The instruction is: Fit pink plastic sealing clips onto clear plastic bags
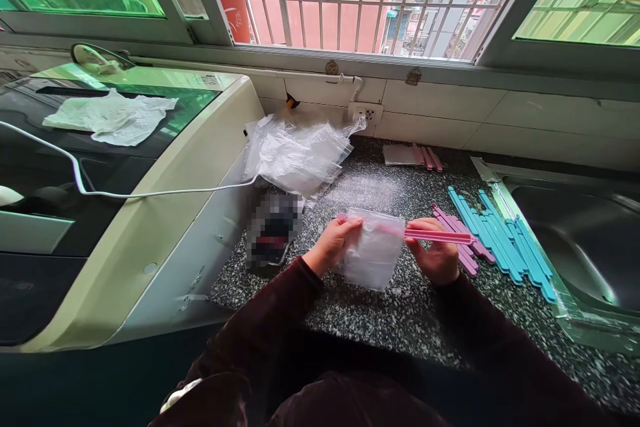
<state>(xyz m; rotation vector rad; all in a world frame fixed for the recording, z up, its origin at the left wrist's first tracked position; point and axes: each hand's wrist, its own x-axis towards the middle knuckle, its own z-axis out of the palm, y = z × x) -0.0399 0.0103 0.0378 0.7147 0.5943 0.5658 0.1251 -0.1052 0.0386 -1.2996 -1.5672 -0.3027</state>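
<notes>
1. While the left hand (pixel 334 241) pinches the bag (pixel 375 257) by its left edge, thumb on top, its other fingers are mostly hidden beneath, so their spread cannot be told.
2. The right hand (pixel 436 257) has its fingers curled around the pink strip (pixel 443 236), pinching it at the bag's right edge; the strip points right, and pink shows through the far part of the bag.
3. Both the bag and the strip are held above the speckled counter (pixel 375 323), between the two hands.
4. Just right of the right hand lies a pile of pink strips (pixel 466 255), and right of that a larger pile of blue strips (pixel 505 240), reaching toward the metal sink (pixel 575 213).
5. Left of the left hand, a phone (pixel 274 232), partly blurred out, lies on the counter.
6. Beyond the phone is a heap of clear bags (pixel 300 150), near the wall socket (pixel 367 113).
7. On the far side of the counter, a flat packet (pixel 401 155) lies beside a few short pink strips (pixel 430 158).
8. At the left stands a large appliance (pixel 200 140) with a crumpled white cloth (pixel 117 115) on top; a white cable (pixel 150 195) runs across it.
</notes>
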